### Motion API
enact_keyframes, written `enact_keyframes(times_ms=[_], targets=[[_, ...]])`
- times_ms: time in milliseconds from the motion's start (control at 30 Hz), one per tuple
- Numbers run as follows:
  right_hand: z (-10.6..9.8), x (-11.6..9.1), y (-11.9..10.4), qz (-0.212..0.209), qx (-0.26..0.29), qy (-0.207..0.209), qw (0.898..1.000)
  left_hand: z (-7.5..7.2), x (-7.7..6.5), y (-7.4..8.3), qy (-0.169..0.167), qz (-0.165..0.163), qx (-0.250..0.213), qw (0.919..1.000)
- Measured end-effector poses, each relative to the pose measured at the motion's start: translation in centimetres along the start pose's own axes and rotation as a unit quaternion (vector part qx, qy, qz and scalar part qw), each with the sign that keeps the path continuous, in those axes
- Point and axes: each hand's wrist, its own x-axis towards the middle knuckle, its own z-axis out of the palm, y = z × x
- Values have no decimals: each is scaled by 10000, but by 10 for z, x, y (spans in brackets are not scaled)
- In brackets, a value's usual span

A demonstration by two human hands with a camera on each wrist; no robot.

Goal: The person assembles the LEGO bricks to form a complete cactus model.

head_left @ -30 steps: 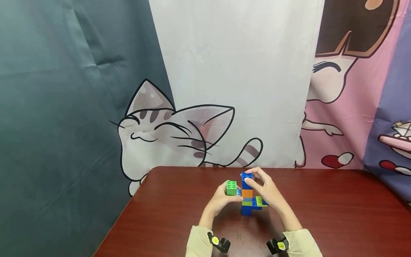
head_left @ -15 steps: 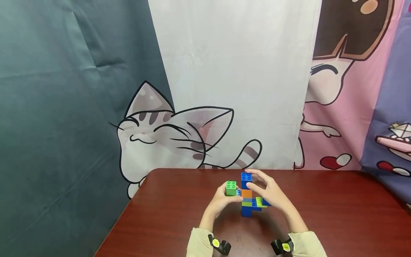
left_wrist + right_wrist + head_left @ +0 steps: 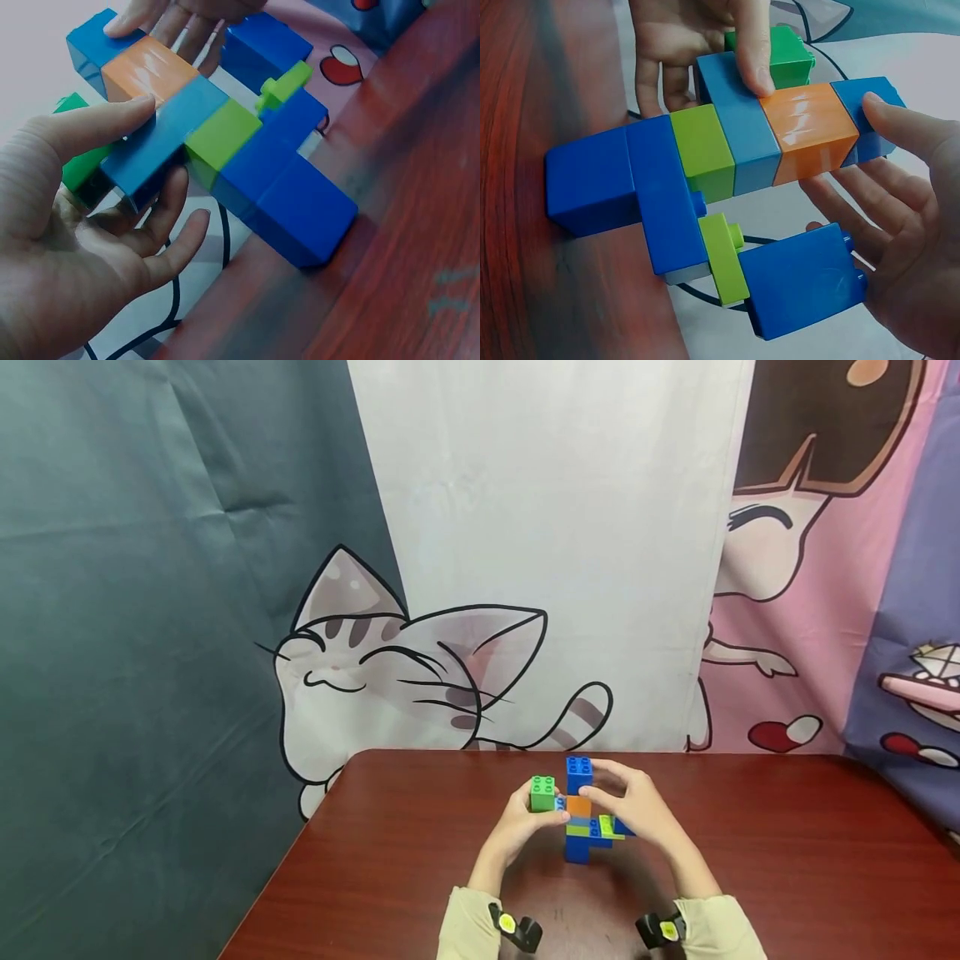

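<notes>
A toy building-brick build stands upright between the hands, its blue base brick [image 3: 592, 180] at the table. Above the base come a long blue brick, a lime brick [image 3: 703, 146], a light blue brick [image 3: 742, 124], an orange brick [image 3: 810, 131] and a blue top brick [image 3: 579, 776]. My left hand [image 3: 513, 831] grips the light blue brick's left arm, thumb in front; a green brick [image 3: 542, 793] sits on that arm. My right hand [image 3: 641, 806] holds the top brick, thumb in front and fingers behind, partly hidden. Beside its palm are a thin lime piece [image 3: 724, 259] and another blue brick [image 3: 806, 281].
The brown wooden table [image 3: 375, 877] ends at a back edge just behind the build. A cloth backdrop [image 3: 570, 527] with a cartoon cat hangs beyond it. Each sleeve carries a black wrist camera [image 3: 528, 935].
The right hand's index finger has slid off the top studs to the right side of the blue top brick. The left hand keeps its grip, and the build stays nearly in place.
</notes>
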Motion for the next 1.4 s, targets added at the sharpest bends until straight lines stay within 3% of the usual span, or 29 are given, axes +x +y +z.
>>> enact_keyframes(times_ms=[167, 333, 600, 933, 1133, 1400], targets=[[-2, 0, -2, -78, 4, 329, 9994, 2, 2, 6, -118, -78, -148, 9998], [-6, 0, -5, -62, 27, 547, 9985, 1, 1, 8, -133, 57, -86, 9999], [-11, 0, -3, 96, 17, 703, 9975, -1, -1, 14, -409, 406, -222, 9981], [-12, 2, 1, 310, 301, 676, 9968, 2, -2, 18, -775, 586, 116, 9952], [-11, 4, 5, 497, 361, 619, 9962, 6, -3, 19, -551, 479, 207, 9971], [-12, 5, 9, 647, 465, 522, 9955, 7, -2, 14, -284, 571, 356, 9973]])
